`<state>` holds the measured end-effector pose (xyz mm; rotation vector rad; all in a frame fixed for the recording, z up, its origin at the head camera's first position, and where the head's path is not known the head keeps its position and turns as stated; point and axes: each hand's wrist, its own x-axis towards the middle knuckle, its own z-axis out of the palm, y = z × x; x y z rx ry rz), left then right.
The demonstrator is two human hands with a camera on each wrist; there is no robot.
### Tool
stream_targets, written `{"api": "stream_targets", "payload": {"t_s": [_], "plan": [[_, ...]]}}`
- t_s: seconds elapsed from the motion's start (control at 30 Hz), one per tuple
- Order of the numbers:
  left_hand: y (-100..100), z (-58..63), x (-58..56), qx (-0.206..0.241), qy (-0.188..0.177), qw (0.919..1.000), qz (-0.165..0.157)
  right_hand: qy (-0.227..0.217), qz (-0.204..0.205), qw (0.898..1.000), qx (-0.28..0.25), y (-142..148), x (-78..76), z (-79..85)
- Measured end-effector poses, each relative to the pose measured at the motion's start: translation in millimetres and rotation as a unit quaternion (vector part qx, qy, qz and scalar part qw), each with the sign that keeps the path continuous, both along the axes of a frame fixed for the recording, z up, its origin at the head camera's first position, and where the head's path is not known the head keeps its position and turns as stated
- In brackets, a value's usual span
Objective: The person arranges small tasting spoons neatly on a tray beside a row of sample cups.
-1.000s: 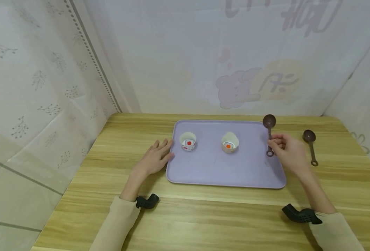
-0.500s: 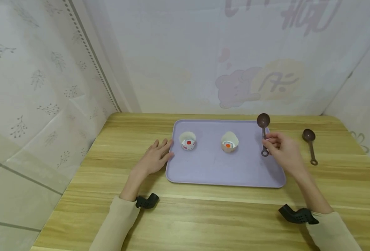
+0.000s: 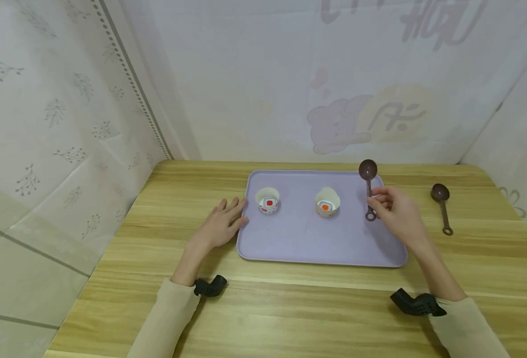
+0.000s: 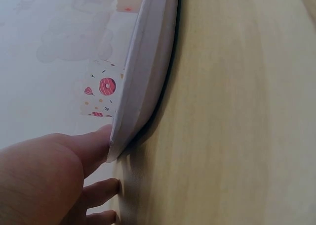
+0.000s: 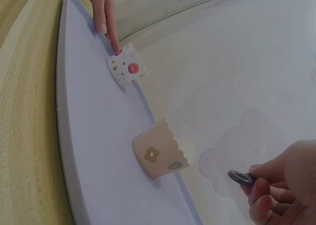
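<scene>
My right hand (image 3: 399,214) pinches a brown measuring spoon (image 3: 368,171) by its handle, bowl pointing to the back, over the right end of the lilac tray (image 3: 290,246). In the right wrist view the ring end of the spoon (image 5: 242,177) shows at the fingertips; its bowl is hidden there. My left hand (image 3: 216,226) rests flat at the tray's left edge, fingers spread and thumb at the rim. Two paper baking cups stand on the tray: a white one with a donut print (image 3: 268,201) on the left and a tan one (image 3: 327,203) near the middle.
A second brown measuring spoon (image 3: 443,206) lies on the wooden table (image 3: 290,313) to the right of the tray. Inside the cups sit small pictures with a red and an orange mark. Printed cloth (image 3: 245,84) hangs behind the table and at both sides.
My right hand has carried the measuring spoon a little to the left, from the tray's right edge further over it. The left hand, cups and second spoon stay where they were.
</scene>
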<state>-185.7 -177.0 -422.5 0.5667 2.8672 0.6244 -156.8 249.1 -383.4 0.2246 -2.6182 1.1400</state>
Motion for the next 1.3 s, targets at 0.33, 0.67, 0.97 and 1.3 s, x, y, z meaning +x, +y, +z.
{"api": "stream_targets", "payload": {"t_s": [0.33,0.67,0.97,1.3], "plan": [[1,2.3,0.8,0.002,-0.001,1.0,0.002,0.012,0.009,1.0,-0.007,-10,-5.4,0.2],[2,2.8,0.9,0.005,-0.001,1.0,0.0,0.022,0.02,0.999,-0.011,-21,-9.2,3.3],[2,4.3,1.7,0.004,-0.001,1.0,0.0,0.013,0.031,0.999,-0.025,-30,-9.2,6.3],[1,3.1,2.1,0.005,0.0,1.0,0.003,0.009,0.037,0.999,-0.03,-37,-10.4,3.9]]}}
